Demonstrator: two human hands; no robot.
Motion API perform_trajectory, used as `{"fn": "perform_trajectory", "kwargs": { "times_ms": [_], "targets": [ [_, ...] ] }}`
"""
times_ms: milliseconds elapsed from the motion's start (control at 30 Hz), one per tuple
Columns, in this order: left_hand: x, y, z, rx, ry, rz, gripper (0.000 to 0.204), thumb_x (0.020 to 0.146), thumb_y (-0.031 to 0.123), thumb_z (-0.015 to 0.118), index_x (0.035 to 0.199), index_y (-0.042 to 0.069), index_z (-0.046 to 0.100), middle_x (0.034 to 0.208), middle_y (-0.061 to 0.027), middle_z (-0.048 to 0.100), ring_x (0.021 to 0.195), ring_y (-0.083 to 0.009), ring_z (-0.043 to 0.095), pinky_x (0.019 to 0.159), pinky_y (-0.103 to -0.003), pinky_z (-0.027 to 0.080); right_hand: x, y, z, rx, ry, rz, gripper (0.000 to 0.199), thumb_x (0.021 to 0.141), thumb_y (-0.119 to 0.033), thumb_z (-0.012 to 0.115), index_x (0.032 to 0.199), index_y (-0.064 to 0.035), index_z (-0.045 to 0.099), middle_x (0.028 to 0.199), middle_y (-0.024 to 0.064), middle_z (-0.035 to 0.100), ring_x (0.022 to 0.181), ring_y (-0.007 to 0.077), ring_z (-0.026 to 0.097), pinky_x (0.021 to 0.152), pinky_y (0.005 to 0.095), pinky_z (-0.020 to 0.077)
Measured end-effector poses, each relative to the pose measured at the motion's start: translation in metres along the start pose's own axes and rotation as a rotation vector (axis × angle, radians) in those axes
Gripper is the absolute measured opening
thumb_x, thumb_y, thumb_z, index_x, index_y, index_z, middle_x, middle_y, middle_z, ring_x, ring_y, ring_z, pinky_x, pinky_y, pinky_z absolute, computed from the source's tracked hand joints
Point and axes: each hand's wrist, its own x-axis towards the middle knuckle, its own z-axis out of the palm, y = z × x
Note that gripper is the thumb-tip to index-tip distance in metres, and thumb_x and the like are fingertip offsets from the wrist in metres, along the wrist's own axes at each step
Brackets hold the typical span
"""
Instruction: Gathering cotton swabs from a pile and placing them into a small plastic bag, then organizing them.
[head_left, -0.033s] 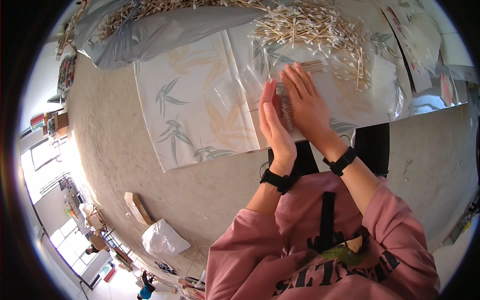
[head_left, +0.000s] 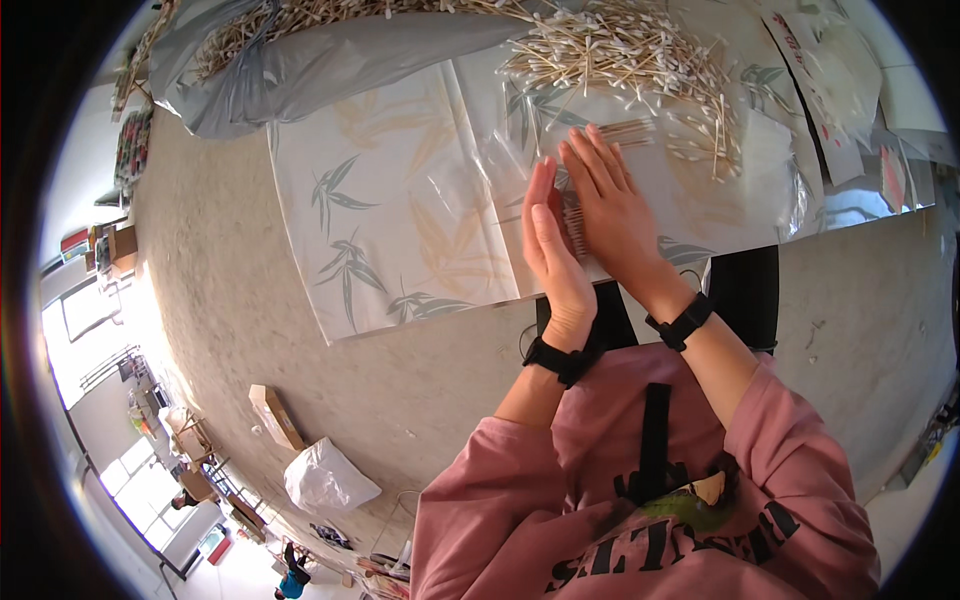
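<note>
My left hand (head_left: pixel 553 250) stands on its edge with the fingers together, palm pressed against the ends of a small bundle of wooden cotton swabs (head_left: pixel 574 222). My right hand (head_left: pixel 612 205) lies flat over the same bundle, fingers stretched away from me. The bundle is squeezed between both hands and mostly hidden. It rests on a leaf-printed white tablecloth (head_left: pixel 400 200). A big loose pile of cotton swabs (head_left: pixel 620 50) lies just beyond my fingertips. Both wrists wear black bands.
Clear plastic bags (head_left: pixel 470 180) lie on the cloth left of my hands. A grey plastic sheet (head_left: pixel 330 60) with more swabs covers the far left of the table. Packets (head_left: pixel 830 70) sit far right. On the floor are a cardboard box (head_left: pixel 275 415) and a white bag (head_left: pixel 325 480).
</note>
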Motion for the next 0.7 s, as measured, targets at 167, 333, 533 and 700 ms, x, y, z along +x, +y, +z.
{"fn": "perform_trajectory", "kwargs": {
  "times_ms": [167,333,533,700],
  "targets": [
    [-0.0026,-0.0027,0.0072,0.006,0.015,0.016,0.057,0.108,0.039,0.031,0.144,-0.004,0.040,0.148,-0.0162,0.043,0.140,-0.0250,0.037,0.118,-0.039,0.025,0.0005,-0.0007,-0.0043,0.017,-0.008,0.003,0.048,0.091,-0.011,0.051,0.137,0.0008,0.050,0.146,0.0153,0.046,0.143,0.0288,0.036,0.117,0.0422,0.0312],
    [-0.0018,-0.0059,0.0056,-0.048,0.000,0.014,0.056,0.108,0.038,0.031,0.143,-0.004,0.042,0.147,-0.0181,0.045,0.139,-0.0262,0.039,0.118,-0.040,0.027,0.0011,-0.0001,-0.0052,-0.003,-0.023,-0.024,0.047,0.092,-0.013,0.051,0.137,0.0013,0.049,0.146,0.0161,0.046,0.142,0.0291,0.036,0.117,0.0427,0.0312],
    [0.0008,-0.0056,0.0052,-0.071,0.006,0.013,0.056,0.108,0.038,0.032,0.142,-0.004,0.043,0.146,-0.0174,0.046,0.137,-0.0265,0.041,0.116,-0.040,0.029,0.0048,-0.0023,-0.0013,-0.016,-0.020,-0.038,0.048,0.092,-0.015,0.050,0.137,0.0024,0.049,0.146,0.0162,0.046,0.142,0.0293,0.036,0.117,0.0432,0.0312],
    [0.0026,0.0041,0.0004,-0.092,0.022,-0.046,0.052,0.107,0.034,0.035,0.142,-0.004,0.043,0.145,-0.0152,0.047,0.137,-0.0248,0.042,0.116,-0.038,0.030,0.0037,-0.0038,0.0031,0.011,-0.007,-0.027,0.049,0.091,-0.010,0.049,0.139,0.0018,0.047,0.148,0.0162,0.044,0.143,0.0292,0.035,0.118,0.0426,0.0287]
  ]
}}
